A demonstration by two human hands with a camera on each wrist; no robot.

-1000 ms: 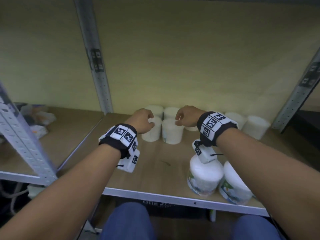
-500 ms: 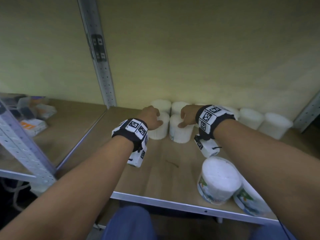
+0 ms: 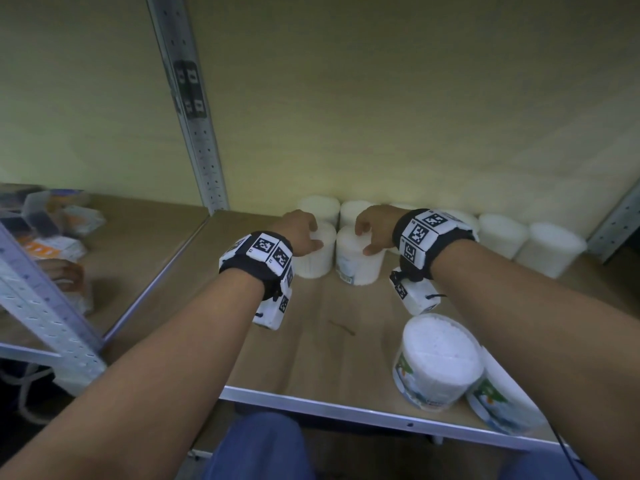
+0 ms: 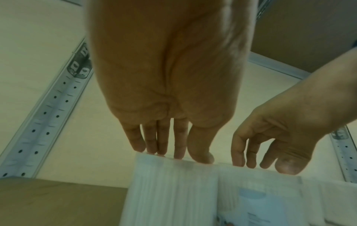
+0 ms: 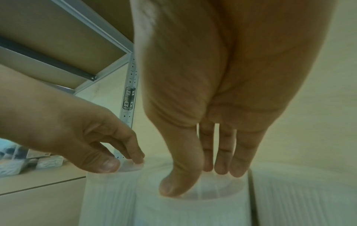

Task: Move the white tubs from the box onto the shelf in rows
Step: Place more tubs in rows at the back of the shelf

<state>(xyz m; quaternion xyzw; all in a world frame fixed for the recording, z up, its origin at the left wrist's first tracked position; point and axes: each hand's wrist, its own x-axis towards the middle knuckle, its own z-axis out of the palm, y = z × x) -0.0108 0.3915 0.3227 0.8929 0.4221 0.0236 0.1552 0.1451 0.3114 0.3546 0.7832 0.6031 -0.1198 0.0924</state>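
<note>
Tubs (image 3: 358, 268) packed white inside — left hand (image 3: 298, 230), right hand (image 3: 375, 226) each pinch one.

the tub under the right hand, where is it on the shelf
In the head view the right-hand tub stands upright on the shelf, just right of the left-hand tub and in front of the back row by the wall.

1. A plain pale yellow-green wall (image 3: 381, 98) stands at the back.
2. A perforated grey metal upright (image 3: 201, 147) runs up against it.
3. The shelf (image 3: 322, 344) has a wooden board with a pale metal front rail (image 3: 346, 414).
4. Dim light.
</note>
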